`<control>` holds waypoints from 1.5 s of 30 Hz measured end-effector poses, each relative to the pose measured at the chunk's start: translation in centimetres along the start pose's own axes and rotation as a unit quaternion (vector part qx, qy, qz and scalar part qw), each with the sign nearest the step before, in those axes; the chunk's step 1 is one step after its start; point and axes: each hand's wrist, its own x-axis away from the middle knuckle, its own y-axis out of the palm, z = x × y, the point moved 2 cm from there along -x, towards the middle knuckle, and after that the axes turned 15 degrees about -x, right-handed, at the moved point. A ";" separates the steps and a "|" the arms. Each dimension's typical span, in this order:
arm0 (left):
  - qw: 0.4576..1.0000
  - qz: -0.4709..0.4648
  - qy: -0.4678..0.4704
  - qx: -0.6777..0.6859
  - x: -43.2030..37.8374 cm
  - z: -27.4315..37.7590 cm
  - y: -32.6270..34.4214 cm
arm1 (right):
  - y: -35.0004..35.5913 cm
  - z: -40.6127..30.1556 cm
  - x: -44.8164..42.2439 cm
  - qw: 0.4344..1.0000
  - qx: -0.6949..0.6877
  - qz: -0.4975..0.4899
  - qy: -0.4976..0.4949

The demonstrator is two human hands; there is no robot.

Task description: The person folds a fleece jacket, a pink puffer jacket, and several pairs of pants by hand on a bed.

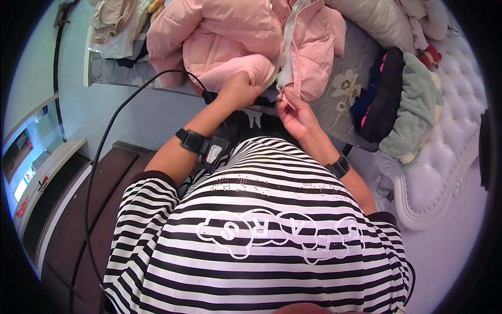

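Note:
A pink padded jacket (235, 29) lies spread on the bed in front of me, its front parted along a white zipper (289, 43). My left hand (241, 88) grips the bottom hem of the left front panel, bunching the cloth. At the lower end of the zipper, my right hand (294, 110) pinches the metal zipper slider (281, 90) and the hem corner between thumb and fingers. The two hands are a short way apart, one on each front panel.
The grey floral mattress (341, 114) runs beneath the jacket. Right of it lie folded black and green fleece items (410, 106) by a white tufted headboard (455, 137). Packed clothes (113, 35) sit at the upper left. A black cable (104, 137) loops past my left arm.

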 end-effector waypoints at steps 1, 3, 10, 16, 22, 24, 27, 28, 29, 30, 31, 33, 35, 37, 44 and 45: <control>0.993 0.052 0.054 -0.096 0.4 -0.1 -0.6 | 0.4 -0.1 0.3 1.000 -0.002 -0.006 0.002; 0.933 0.156 0.157 -0.283 1.7 0.1 -1.7 | 1.2 -0.3 0.8 0.999 0.033 -0.027 -0.007; 0.819 0.408 0.188 -0.357 3.3 1.9 -5.7 | 3.6 0.0 2.0 0.971 0.176 -0.015 -0.162; 0.842 0.343 0.376 -0.181 4.1 4.2 -6.2 | 4.0 -0.3 1.0 0.979 0.121 -0.034 -0.162; 0.984 -0.043 0.169 0.032 3.9 6.0 -3.7 | 4.7 0.4 1.4 0.991 0.092 -0.054 -0.086; 0.981 -0.025 0.178 0.076 3.5 5.7 -3.3 | 4.8 0.3 1.4 0.992 0.068 -0.066 -0.088; 0.978 -0.005 0.183 0.103 2.9 5.5 -3.2 | 4.3 0.0 1.3 0.986 0.099 -0.046 -0.127; 0.977 0.002 0.182 0.106 2.8 5.4 -3.3 | 4.2 0.0 1.3 0.985 0.099 -0.045 -0.133; 0.976 -0.014 0.188 0.105 2.7 5.4 -3.4 | 4.0 0.1 1.2 0.984 0.100 -0.044 -0.138; 0.975 -0.029 0.194 0.105 2.6 5.5 -3.7 | 4.1 0.1 1.3 0.983 0.101 -0.043 -0.144; 0.973 -0.043 0.199 0.104 2.5 5.6 -3.7 | 4.2 0.1 1.4 0.984 0.104 -0.047 -0.137; 0.973 -0.047 0.190 0.120 2.7 5.8 -2.9 | 4.5 0.1 1.5 0.985 0.109 -0.057 -0.123; 0.970 -0.051 0.190 0.141 2.5 5.7 -2.5 | 4.5 -0.2 1.3 0.984 0.110 -0.055 -0.128; 0.964 -0.057 0.199 0.168 2.0 5.5 -2.3 | 4.9 -0.3 1.6 0.982 0.116 -0.051 -0.138; 0.967 -0.031 0.201 0.151 1.2 4.8 -2.3 | 4.3 -1.0 0.9 0.972 0.161 -0.022 -0.167; 0.967 -0.035 0.190 0.168 1.3 4.7 -2.3 | 4.3 -1.0 0.9 0.973 0.162 -0.018 -0.165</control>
